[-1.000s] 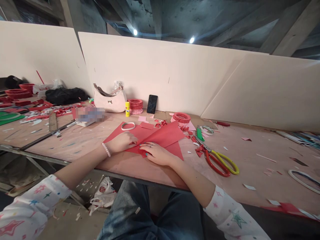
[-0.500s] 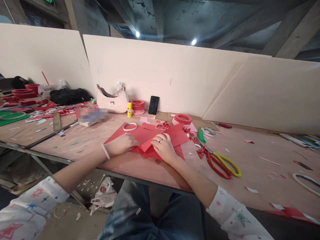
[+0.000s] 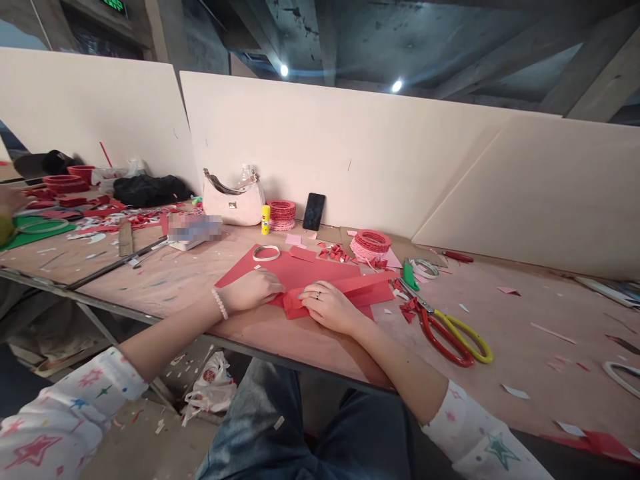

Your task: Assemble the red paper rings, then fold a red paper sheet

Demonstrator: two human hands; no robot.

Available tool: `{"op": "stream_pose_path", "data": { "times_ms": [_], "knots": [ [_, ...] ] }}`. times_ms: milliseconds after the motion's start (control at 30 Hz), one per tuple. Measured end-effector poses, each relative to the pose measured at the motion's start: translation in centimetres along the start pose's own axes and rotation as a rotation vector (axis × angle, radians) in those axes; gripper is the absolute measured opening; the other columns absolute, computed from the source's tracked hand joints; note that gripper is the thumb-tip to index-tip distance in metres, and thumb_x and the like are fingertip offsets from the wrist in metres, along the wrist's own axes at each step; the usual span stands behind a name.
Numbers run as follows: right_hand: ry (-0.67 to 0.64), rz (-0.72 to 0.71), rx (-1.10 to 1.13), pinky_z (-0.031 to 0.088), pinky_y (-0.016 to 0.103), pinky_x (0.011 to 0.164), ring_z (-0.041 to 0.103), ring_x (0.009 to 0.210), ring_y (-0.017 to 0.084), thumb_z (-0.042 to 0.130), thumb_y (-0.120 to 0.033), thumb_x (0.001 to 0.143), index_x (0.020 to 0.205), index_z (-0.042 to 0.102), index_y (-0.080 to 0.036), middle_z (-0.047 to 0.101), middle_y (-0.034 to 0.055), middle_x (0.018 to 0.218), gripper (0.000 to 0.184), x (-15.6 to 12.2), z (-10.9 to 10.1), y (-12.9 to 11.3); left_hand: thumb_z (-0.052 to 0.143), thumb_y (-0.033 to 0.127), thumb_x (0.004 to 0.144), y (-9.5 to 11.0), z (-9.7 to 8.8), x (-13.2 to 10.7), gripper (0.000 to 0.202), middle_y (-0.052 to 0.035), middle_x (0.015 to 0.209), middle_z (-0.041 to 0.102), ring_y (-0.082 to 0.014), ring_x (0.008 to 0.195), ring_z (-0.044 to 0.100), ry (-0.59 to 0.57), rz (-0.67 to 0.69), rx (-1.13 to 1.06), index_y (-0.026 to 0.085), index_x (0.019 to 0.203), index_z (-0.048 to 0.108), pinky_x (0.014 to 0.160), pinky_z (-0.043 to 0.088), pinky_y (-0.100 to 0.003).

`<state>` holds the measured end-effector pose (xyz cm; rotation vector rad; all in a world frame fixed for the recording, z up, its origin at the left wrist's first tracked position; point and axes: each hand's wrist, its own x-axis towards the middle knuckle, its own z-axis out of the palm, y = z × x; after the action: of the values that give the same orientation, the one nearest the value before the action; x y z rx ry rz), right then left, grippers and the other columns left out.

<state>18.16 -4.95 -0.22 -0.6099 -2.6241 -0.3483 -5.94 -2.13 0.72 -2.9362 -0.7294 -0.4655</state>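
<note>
A sheet of red paper lies on the plywood table in front of me, its near part folded into a long narrow strip. My left hand rests with curled fingers on the paper's left part, pressing it down. My right hand lies on the folded strip, fingers closed around its left end. A bead bracelet sits on my left wrist and a ring on my right hand.
Scissors with red and yellow handles lie right of my hands. A tape ring, a glue stick, a phone, a pale handbag and red paper rings stand further back. Paper scraps litter the table.
The raised red flap has been folded down toward me into a narrow strip. My right hand moved from the flat sheet onto that fold. The left hand stayed pressing the paper.
</note>
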Motion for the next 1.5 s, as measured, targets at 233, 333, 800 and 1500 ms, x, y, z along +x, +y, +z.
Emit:
{"op": "stream_pose_path", "data": {
  "times_ms": [233,333,800,1500],
  "knots": [
    [-0.016,0.026,0.075,0.041,0.032,0.085,0.057,0.092,0.016,0.047,-0.01,0.082,0.088,0.064,-0.019,0.068,0.0033,0.092,0.02,-0.2,0.1,0.2,0.039,0.02,0.092,-0.2,-0.1,-0.1,0.024,-0.0046,0.097,0.064,-0.0192,0.089,0.055,-0.039,0.051,-0.001,0.019,0.097,0.063,0.08,0.037,-0.031],
    [-0.014,0.046,0.099,0.042,0.032,0.085,0.057,0.092,0.016,0.048,-0.01,0.082,0.088,0.064,-0.019,0.068,0.0037,0.091,0.02,-0.2,0.0,0.1,0.04,0.02,0.091,-0.2,-0.1,-0.1,0.024,-0.0048,0.098,0.064,-0.0191,0.09,0.055,-0.032,0.065,0.021,0.02,0.097,0.064,0.079,0.037,-0.03],
    [-0.078,0.109,0.152,0.042,0.032,0.085,0.057,0.091,0.016,0.048,-0.01,0.078,0.099,0.065,-0.021,0.067,0.0043,0.094,0.029,-0.3,-0.4,0.0,0.044,0.014,0.086,-0.9,0.4,-0.4,0.026,-0.007,0.102,0.062,-0.0198,0.095,0.056,-0.025,0.03,-0.016,0.02,0.1,0.065,0.084,0.041,-0.031],
    [-0.129,0.075,0.177,0.04,0.033,0.086,0.053,0.097,0.017,0.047,-0.013,0.082,0.099,0.068,-0.024,0.065,0.0031,0.102,0.029,-0.1,-0.6,-0.2,0.042,0.002,0.076,-1.2,0.3,-0.6,0.038,-0.007,0.107,0.059,-0.0181,0.097,0.055,-0.038,-0.051,-0.241,0.019,0.102,0.064,0.088,0.042,-0.033]
  ]
}}
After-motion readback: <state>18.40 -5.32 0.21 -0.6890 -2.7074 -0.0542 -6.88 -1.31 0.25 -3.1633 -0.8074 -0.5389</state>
